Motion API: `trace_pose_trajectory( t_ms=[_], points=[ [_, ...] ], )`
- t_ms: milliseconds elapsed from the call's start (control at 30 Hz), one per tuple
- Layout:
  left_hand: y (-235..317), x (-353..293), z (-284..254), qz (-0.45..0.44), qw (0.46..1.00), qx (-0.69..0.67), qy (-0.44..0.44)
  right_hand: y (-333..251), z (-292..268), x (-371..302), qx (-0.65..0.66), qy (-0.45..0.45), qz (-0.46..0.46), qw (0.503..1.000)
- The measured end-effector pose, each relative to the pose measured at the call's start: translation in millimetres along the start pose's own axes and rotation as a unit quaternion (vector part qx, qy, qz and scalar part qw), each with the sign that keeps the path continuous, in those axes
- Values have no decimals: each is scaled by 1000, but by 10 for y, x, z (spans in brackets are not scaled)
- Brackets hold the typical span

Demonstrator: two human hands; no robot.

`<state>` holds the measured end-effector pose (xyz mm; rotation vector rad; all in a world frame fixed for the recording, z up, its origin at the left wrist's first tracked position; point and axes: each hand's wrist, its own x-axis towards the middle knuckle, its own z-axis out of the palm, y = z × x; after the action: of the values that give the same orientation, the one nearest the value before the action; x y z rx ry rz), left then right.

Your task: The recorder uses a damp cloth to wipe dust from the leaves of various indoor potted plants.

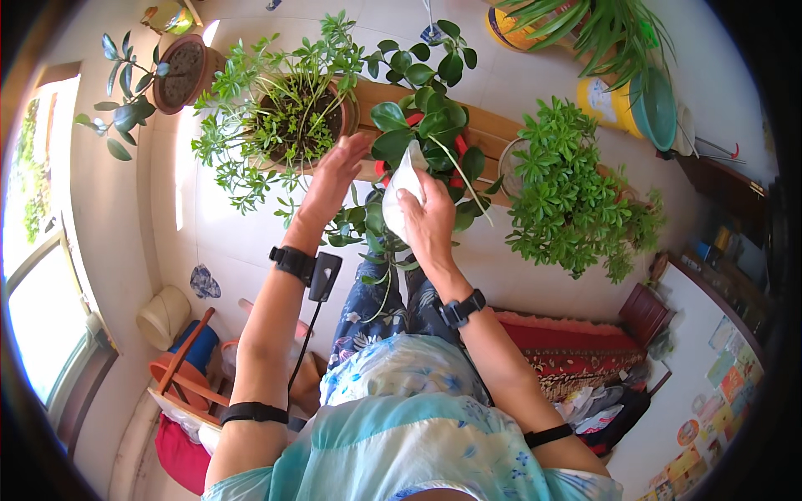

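Observation:
My right hand (431, 219) is closed round a crumpled white wipe or cloth (399, 199), whose pointed end sticks up against the leaves. Behind it stands a plant with broad, glossy dark green leaves (393, 144) in a red pot (462, 163), which the foliage partly hides. To the left of that plant, my left hand (336, 174) is raised with its fingers stretched out and nothing visible in it. Just beyond the left hand is a brown pot (347, 113) holding a bushy plant with small, light green leaves (242, 125).
The pots stand along a wooden bench (493, 125). At its right grows another bushy plant (551, 192). A rubber-leaved plant in a brown pot (185, 75) stands far left, near a window (42, 284). Yellow pot (606, 104) and teal basin (653, 108) are at upper right.

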<state>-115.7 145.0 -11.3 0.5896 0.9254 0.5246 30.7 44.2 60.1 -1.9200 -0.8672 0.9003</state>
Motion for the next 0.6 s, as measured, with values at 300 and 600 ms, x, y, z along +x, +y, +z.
trace_pose_trajectory(
  t_ms=[300, 600],
  points=[
    [-44, -70, 278, -12, 996, -40, -76, 126, 328, 279, -87, -41, -10, 995],
    [79, -28, 110, -43, 991, 43, -117, -24, -3, -146, -65, -144, 39, 987]
  ],
)
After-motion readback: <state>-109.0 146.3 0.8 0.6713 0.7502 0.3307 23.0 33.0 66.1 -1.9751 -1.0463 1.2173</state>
